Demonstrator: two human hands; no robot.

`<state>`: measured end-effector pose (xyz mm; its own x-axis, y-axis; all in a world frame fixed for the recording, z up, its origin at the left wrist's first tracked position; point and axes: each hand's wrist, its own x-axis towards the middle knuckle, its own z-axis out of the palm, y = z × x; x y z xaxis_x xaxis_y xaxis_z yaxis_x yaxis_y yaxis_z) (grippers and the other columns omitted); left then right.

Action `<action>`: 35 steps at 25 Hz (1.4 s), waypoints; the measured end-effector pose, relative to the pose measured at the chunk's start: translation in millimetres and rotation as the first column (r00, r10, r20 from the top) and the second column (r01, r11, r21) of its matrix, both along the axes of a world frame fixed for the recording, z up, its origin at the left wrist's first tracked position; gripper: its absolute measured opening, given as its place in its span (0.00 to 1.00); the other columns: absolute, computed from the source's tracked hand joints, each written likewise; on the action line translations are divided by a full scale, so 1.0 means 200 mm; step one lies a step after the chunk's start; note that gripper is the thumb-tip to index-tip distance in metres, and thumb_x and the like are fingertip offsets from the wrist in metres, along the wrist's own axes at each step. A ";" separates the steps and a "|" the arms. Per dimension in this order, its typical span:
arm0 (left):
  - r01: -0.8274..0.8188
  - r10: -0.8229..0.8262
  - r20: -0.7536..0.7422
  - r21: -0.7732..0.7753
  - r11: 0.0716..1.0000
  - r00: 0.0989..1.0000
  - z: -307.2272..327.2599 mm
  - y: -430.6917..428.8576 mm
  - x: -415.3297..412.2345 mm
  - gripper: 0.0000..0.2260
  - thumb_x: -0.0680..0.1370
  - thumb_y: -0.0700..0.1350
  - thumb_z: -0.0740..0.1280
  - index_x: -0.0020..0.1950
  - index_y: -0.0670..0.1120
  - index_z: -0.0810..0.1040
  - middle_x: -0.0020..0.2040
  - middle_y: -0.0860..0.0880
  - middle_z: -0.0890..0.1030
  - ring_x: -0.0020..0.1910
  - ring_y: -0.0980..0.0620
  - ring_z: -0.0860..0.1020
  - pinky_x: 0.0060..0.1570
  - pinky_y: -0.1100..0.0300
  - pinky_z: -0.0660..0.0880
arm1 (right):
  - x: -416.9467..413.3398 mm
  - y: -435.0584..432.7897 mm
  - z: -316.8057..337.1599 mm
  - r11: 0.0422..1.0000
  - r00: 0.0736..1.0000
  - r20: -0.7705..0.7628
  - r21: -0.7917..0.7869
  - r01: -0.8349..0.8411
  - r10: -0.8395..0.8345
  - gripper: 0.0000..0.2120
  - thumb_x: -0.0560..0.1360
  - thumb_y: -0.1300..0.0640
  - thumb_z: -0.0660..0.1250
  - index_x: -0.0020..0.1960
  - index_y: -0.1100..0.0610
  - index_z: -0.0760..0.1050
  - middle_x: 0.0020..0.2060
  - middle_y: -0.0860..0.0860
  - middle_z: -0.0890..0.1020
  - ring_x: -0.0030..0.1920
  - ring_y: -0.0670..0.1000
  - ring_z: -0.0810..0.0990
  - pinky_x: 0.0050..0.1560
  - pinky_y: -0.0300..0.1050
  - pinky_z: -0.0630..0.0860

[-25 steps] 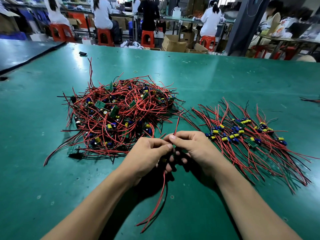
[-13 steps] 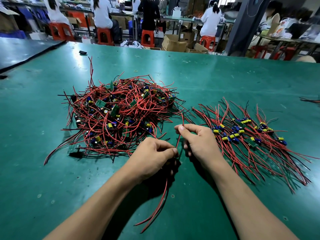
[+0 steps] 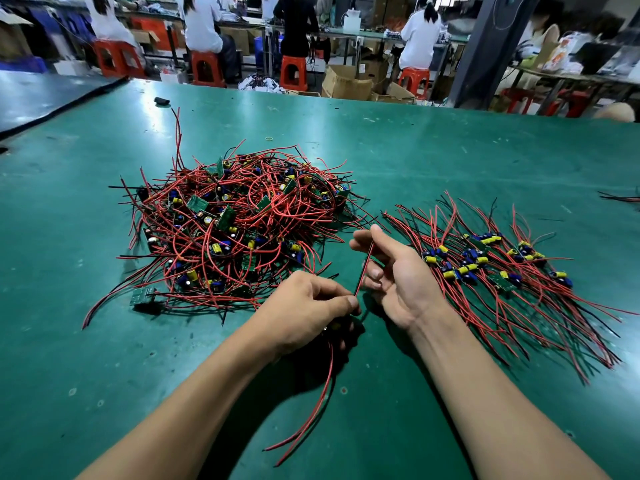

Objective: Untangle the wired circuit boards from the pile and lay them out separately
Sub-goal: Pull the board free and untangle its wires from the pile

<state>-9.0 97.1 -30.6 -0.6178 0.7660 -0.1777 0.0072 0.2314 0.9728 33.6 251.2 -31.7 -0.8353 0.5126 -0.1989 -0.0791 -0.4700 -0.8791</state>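
Head view: the tangled pile (image 3: 235, 230) of wired circuit boards sits left of centre on the green bench mat (image 3: 450, 150). Its red and black leads loop over small green boards with yellow and blue capacitors. To the right, well apart from it, the separated boards (image 3: 502, 268) lie in a rough row with their leads fanned toward the near edge, likely so each stays free of its neighbour.

Between the two groups, the left hand (image 3: 304, 313) is curled, thumb and forefinger pinching the base of a red-and-black lead (image 3: 363, 268). Any board it belongs to is hidden under the fingers. More trailing leads (image 3: 318, 403) run from under that hand toward the near edge. The right hand (image 3: 391, 275) pinches the same lead's far end between thumb and forefinger, other fingers loose. It holds the lead taut, probably to straighten it before laying it down.

No brand, label or writing is legible anywhere.
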 end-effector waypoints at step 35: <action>-0.178 0.063 0.377 0.277 0.944 0.924 0.05 -0.04 -0.02 0.21 0.77 0.43 0.68 0.70 0.44 0.70 0.50 0.46 0.83 0.30 0.57 0.77 0.22 0.67 0.69 | 0.17 -0.02 0.01 0.708 0.744 0.087 0.253 -0.659 0.662 0.18 0.73 0.54 0.76 0.62 0.53 0.81 0.49 0.49 0.85 0.46 0.47 0.84 0.40 0.36 0.76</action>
<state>-12.1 88.9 -20.6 -0.6470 0.7416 -0.1776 -0.3641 -0.0958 0.9264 67.0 247.1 -28.8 -0.9808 -0.1413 -0.1346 0.1578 -0.1692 -0.9729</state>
